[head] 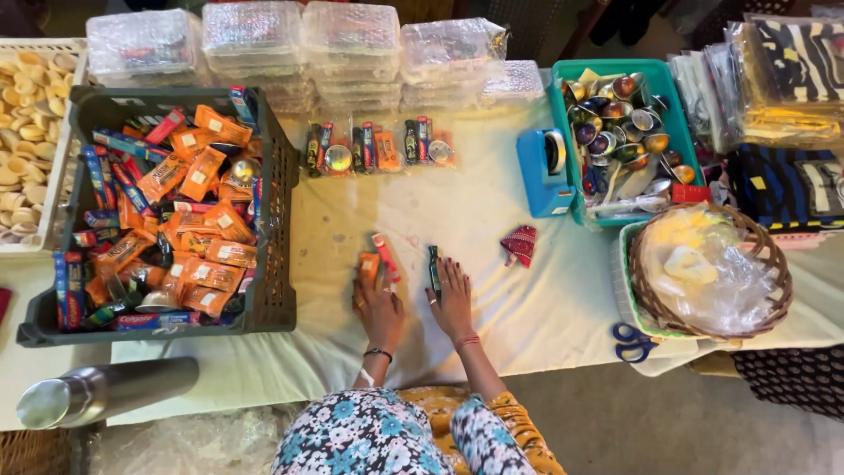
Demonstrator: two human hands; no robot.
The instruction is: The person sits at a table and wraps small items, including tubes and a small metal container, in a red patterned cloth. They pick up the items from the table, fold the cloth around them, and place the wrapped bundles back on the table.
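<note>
A table covered by a white cloth [492, 220] is shown from above, with a person seated at its near edge. On the left stands a dark crate [272, 264], filled with orange packets [202, 171] and small boxed tubes. A white tray [53, 158] of pale round pieces is seen beside it at the far left, and a steel flask [105, 391] lies on its side in front of it. Stacked clear boxes [352, 44] are ranged along the far edge. At the right, a teal tub [563, 132] holding small metal bowls is placed, with a wicker basket [774, 273] lined in clear plastic nearer, and folded patterned cloth beyond. A blue tape dispenser [545, 171] stands just beside the tub. Three packed clear pouches [378, 145] are laid in a row at mid-table. A small red cloth piece [520, 244] and blue scissors [631, 341] lie apart on the cloth. The left hand [380, 308] is laid flat, fingers spread and not closed round anything, its tips touching an orange packet [368, 264] and a red tube [385, 257]. The right hand [454, 299] is likewise flat and open, its fingertips against a dark green tube [434, 268]. All three items rest on the cloth at the table's centre, just ahead of the hands.
</note>
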